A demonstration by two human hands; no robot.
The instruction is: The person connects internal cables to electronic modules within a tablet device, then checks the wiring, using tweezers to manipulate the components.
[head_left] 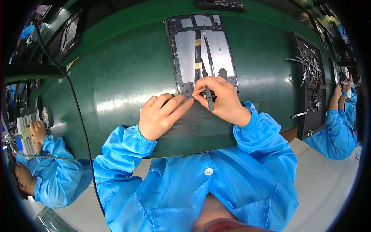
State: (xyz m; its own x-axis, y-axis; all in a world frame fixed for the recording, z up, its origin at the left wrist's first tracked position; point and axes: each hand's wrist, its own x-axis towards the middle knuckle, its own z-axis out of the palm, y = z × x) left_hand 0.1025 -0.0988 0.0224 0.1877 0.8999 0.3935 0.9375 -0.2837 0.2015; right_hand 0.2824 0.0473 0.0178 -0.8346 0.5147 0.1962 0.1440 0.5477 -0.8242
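An opened tablet (184, 50) lies on the green table in front of me, its silver inner plates, black frame and a dark strip with gold tape showing. My left hand (160, 116) is closed at its near edge, index finger and thumb bent against a small dark plate (187, 89) at the corner. Tweezers (208, 50) run through my right hand (221, 98), their long prongs stretching over the tablet and the other end sticking out toward me. The right thumb and index fingertips pinch together beside the left fingertips; what lies between them is hidden.
A black tray (309, 89) holding loose cables and small parts stands on the right. On the left a black cable (73, 91) hangs across the table. Co-workers in blue sit at either side, one with a hand (38, 131) on the left. Another dark device (221, 4) lies at the far edge.
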